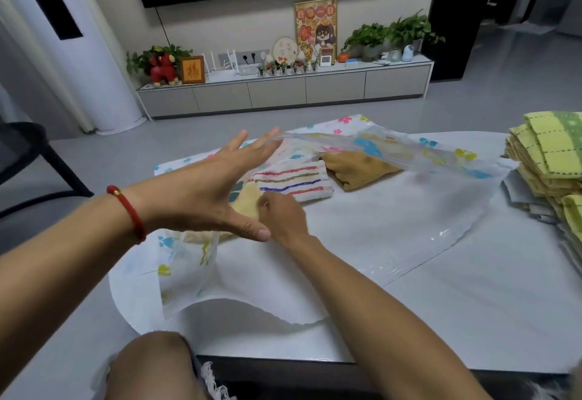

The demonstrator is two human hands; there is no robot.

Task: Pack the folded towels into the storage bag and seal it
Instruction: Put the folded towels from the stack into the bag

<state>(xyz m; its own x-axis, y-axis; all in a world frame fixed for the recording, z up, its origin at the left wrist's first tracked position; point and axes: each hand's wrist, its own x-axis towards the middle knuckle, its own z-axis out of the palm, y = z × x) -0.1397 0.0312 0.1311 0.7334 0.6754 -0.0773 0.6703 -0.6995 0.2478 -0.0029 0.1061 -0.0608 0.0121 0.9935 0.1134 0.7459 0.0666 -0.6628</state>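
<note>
1. The left hand [217, 182] was flat and wide open, fingers straight and spread. It lifted the clear top sheet of the storage bag [393, 210] with its fingertips.
2. A red bracelet [127, 212] sat on the left wrist.
3. The right hand [282, 217] reached inside the bag's mouth, under the left hand. Its fingers were curled and gripped the pale yellow towel [247, 203].
4. The yellow towel lay inside the bag, right at the right hand's fingertips.
5. A striped towel [293, 180] lay inside the bag just past the right hand, touching the yellow one.
6. A brown towel [359, 169] lay inside too, to the right of the striped one.
7. A pile of green and yellow towels [548, 160] waited on the table [488, 321], far to the right of both hands.
</note>
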